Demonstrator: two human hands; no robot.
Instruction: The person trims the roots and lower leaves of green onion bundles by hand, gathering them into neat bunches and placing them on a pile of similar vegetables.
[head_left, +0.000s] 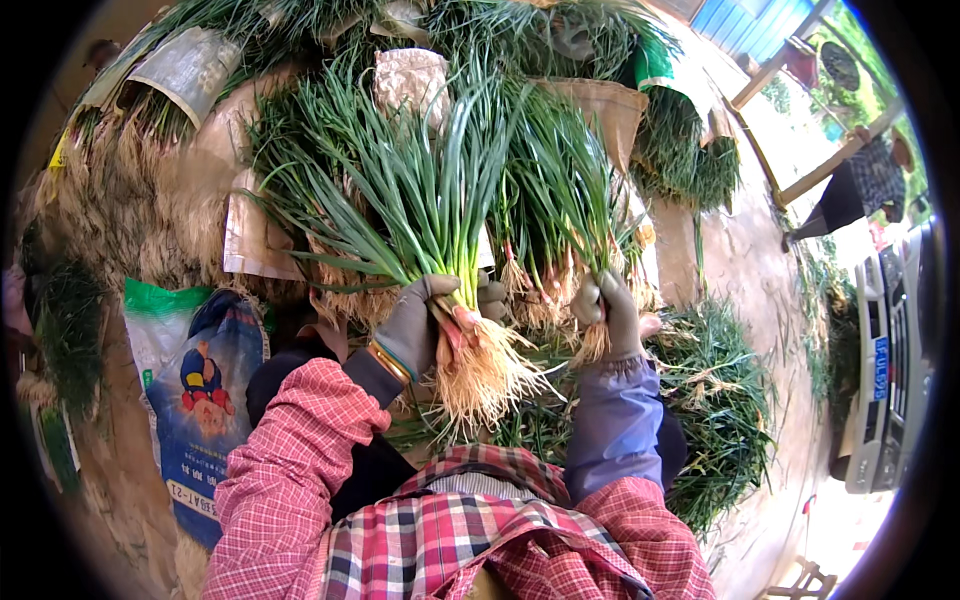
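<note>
In a grey glove, my left hand (424, 322) is closed around the lower stems of a thick bunch of green-leaved allium plants (461, 225). Their pinkish bulbs and long pale roots hang below the fist, and the leaves fan out away from me. My right hand (611, 311), also gloved, grips a thinner bunch of the same plants (592, 195) just above its roots. Between and beyond the hands lies a heap of loose plants (536, 277) with roots towards me. The far fingers of both hands are partly hidden.
Trimmings or leafy plants (712, 405) pile up at my right. Printed plastic sacks (202, 397) lie at my left, near rooty bundles (150, 202). More covered bundles (180, 71) stand beyond. A person (862, 184) and a parked vehicle (892, 360) are at the far right.
</note>
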